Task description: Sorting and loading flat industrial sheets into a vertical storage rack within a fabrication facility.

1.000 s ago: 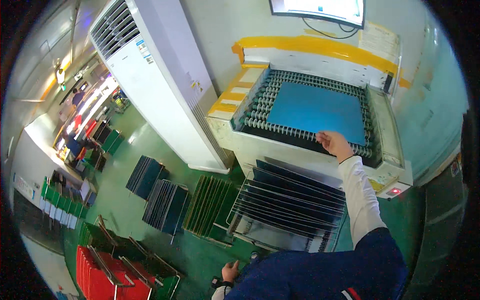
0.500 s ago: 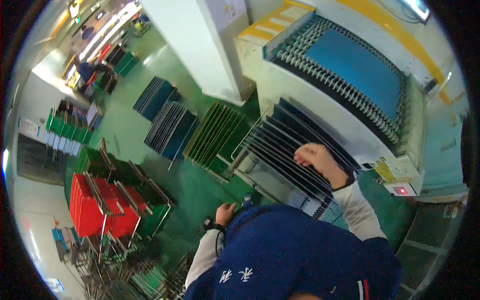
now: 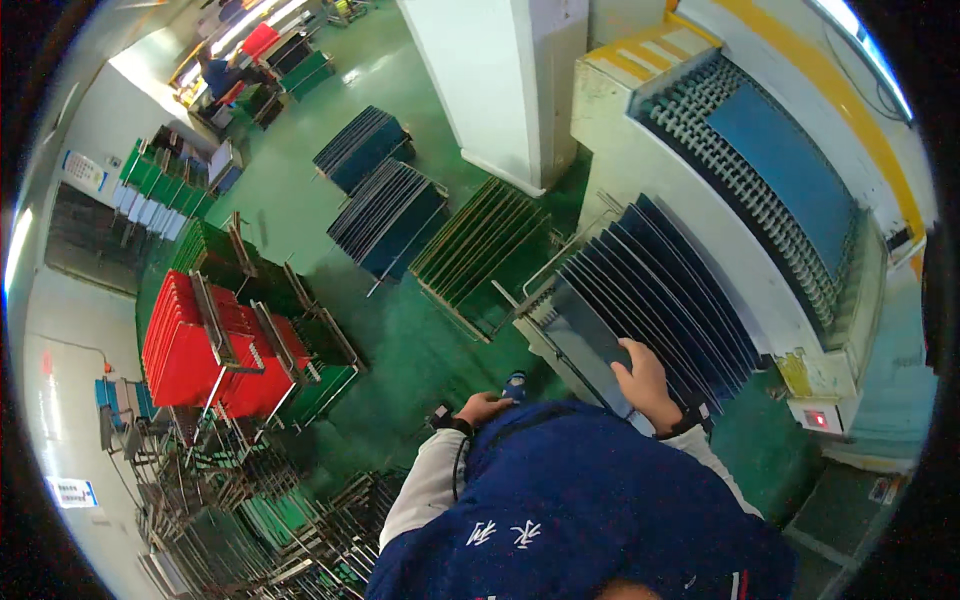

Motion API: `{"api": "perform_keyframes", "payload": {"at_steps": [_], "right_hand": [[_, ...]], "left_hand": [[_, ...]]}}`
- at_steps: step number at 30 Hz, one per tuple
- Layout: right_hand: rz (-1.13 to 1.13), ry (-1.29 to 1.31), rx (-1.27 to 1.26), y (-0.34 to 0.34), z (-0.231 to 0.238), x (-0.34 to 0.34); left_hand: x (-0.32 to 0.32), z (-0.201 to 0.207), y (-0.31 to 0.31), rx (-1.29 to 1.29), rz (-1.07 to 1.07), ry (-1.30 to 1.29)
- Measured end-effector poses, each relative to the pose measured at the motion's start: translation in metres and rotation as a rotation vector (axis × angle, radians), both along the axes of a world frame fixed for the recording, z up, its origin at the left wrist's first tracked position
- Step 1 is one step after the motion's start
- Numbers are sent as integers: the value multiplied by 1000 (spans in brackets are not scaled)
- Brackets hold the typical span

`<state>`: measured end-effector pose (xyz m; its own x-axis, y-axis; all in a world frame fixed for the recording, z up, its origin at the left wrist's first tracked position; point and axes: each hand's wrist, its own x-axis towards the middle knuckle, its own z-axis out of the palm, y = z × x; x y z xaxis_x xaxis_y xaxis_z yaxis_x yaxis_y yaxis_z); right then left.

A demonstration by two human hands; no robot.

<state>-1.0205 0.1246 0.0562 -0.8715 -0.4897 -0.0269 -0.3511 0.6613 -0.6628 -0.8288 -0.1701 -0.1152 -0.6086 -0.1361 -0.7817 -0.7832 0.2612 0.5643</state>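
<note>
Right hand (image 3: 650,385), fingers parted, back from blue sheet (image 3: 785,170) to rack (image 3: 548,347), sheet untouched; left hand (image 3: 483,408) left of rack, grip unclear.

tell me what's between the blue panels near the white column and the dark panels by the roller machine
A row of green panels stands between the blue panels and the dark panels; the head view shows it.
</note>
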Motion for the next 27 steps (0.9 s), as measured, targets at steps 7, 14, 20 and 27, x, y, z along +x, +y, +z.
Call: {"api": "perform_keyframes", "payload": {"at_steps": [7, 14, 20, 27], "right_hand": [[-137, -14, 41, -16, -21, 2], [-197, 130, 406, -39, -38, -9], [-217, 269, 382, -38, 1, -11], [-295, 364, 251, -32, 138, -15]], "left_hand": [[25, -2, -31, 154, 108, -28], [52, -65, -69, -34, 64, 128], [68, -99, -99, -206, 67, 171], [60, -102, -121, -178, -50, 52]]}}
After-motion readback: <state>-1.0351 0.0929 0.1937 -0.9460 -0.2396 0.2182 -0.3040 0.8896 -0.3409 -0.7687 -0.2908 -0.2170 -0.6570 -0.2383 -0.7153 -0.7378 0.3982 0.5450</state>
